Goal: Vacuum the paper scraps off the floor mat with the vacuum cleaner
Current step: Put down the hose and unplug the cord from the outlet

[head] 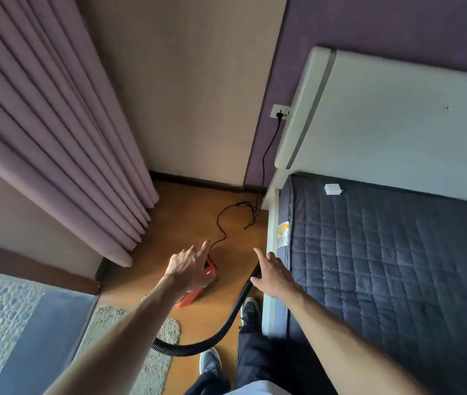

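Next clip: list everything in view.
Beige shaggy floor mat: one, beige, bottom left.
Red plastic vacuum cleaner: one, red, beneath left hand.
Black ribbed hose: one, black, curving over mat's edge.
Black power cord: one, black, floor to white wall socket.
Mauve pleated curtain: one, mauve, left.
Dark grey quilted mattress: one, grey, right.
Small white box: one, white, on mattress.
White headboard: one, white, behind mattress.
Left hand: one, fingers straight, over vacuum cleaner.
Right hand: one, fingers straight, beside hose.

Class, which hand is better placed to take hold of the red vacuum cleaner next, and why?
Probably the left hand: it reaches right over the red vacuum cleaner, while the right hand is off beside the black hose.
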